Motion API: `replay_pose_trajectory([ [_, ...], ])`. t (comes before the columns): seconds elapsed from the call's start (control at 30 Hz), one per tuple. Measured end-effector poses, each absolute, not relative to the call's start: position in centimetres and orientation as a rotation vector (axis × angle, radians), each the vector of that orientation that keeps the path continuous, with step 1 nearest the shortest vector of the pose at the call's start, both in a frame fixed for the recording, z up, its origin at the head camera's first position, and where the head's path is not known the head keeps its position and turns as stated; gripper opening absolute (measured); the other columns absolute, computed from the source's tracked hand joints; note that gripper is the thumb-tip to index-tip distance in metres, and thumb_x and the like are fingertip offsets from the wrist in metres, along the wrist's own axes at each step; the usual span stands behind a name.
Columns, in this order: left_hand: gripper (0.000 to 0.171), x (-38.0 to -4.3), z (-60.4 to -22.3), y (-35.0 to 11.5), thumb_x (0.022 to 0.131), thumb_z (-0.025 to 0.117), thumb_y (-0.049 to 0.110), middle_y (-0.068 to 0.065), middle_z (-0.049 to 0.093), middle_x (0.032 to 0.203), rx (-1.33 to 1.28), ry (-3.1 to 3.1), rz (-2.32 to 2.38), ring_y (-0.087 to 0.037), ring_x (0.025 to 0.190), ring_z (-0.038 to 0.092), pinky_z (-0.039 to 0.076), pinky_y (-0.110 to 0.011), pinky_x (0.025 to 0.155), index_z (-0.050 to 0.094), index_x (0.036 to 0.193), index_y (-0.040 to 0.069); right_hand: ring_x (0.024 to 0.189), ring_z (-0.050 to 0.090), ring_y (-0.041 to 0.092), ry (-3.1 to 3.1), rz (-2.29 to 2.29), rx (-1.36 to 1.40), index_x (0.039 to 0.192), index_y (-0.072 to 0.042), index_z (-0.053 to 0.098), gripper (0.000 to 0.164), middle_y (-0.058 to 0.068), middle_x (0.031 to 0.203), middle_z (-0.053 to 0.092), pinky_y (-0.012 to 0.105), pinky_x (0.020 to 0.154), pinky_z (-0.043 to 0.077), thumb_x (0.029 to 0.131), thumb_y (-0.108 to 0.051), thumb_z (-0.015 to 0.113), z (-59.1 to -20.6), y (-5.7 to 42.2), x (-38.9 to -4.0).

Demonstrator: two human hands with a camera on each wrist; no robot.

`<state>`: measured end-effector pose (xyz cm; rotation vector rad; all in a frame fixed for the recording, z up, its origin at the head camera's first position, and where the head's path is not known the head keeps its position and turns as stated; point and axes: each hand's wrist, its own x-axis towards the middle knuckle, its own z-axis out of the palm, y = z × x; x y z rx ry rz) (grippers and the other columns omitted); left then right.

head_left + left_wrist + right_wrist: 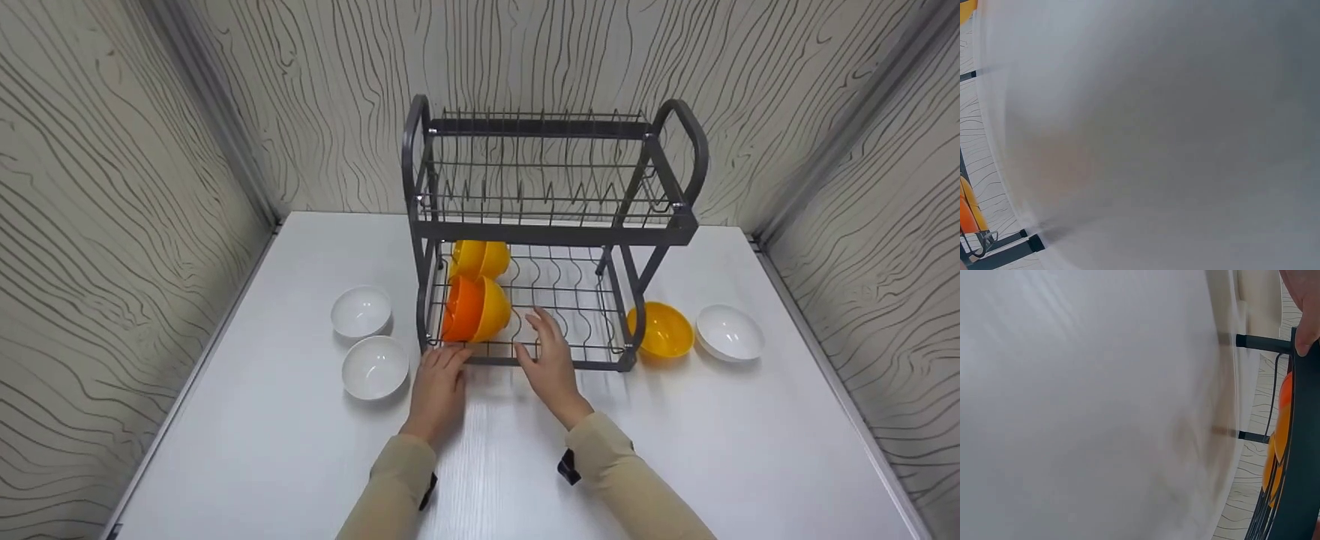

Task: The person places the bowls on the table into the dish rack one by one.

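A dark two-tier dish rack (pixel 555 235) stands on the white table. In its lower tier, at the left, an orange bowl (pixel 462 309) and a yellow bowl (pixel 494 311) lean on edge together. Behind them are more yellow bowls (pixel 480 259), partly hidden by the upper tier. My left hand (pixel 439 390) rests on the rack's lower front left corner; in the right wrist view a thumb (pixel 1307 332) touches that rail. Over the lower front rail, right of the bowls, my right hand (pixel 553 371) has its fingers apart and holds nothing.
Two white bowls, one behind (pixel 361 312) and one in front (pixel 376 368), stand left of the rack. To its right are a yellow bowl (pixel 661 330), touching or close to the rack's side, and a white bowl (pixel 730 333). Patterned walls (pixel 315 97) enclose the table.
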<state>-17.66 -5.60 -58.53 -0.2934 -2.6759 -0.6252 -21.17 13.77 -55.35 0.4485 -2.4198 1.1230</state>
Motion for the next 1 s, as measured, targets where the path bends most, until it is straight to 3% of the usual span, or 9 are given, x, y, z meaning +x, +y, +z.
replay_pose_trajectory([
  [0.4,0.031,-17.9,-58.7,-5.9,0.086,0.06,0.008,0.004,0.061,0.114,-0.31,-2.647,-0.635,-0.018,0.113,0.052,0.031,-0.045,0.111,0.062,0.115,0.019,0.127,0.043,0.029,-2.383,1.144,0.429,0.124,-0.004,0.051,0.043,0.014,0.137,0.045,0.042,0.105,0.038,0.084,-0.011,0.066,-54.6,16.5,-19.7],
  [0.67,0.032,-17.9,-59.0,-5.8,0.085,0.061,0.007,0.005,0.061,0.111,-0.326,-2.639,-0.621,-0.017,0.111,0.052,0.033,-0.044,0.11,0.062,0.115,0.019,0.123,0.046,0.029,-2.223,1.112,0.469,0.118,-0.001,0.054,0.04,0.018,0.13,0.05,0.009,0.109,0.025,0.08,0.001,0.066,-55.1,18.9,-18.0],
  [0.9,0.033,-17.9,-59.0,-5.8,0.083,0.062,0.006,0.003,0.062,0.113,-0.339,-2.635,-0.608,-0.018,0.112,0.053,0.032,-0.044,0.11,0.062,0.114,0.018,0.123,0.046,0.012,-2.101,1.085,0.446,0.111,0.005,0.057,0.037,0.021,0.124,0.053,0.012,0.108,0.03,0.075,0.011,0.064,-55.4,22.3,-16.8],
  [1.0,0.033,-17.9,-58.9,-5.7,0.084,0.062,0.006,0.002,0.062,0.114,-0.336,-2.651,-0.611,-0.019,0.113,0.052,0.032,-0.044,0.11,0.062,0.115,0.018,0.123,0.046,0.011,-2.078,1.056,0.4,0.11,0.007,0.057,0.037,0.023,0.123,0.054,0.012,0.107,0.031,0.075,0.013,0.063,-55.3,23.9,-16.7],
])
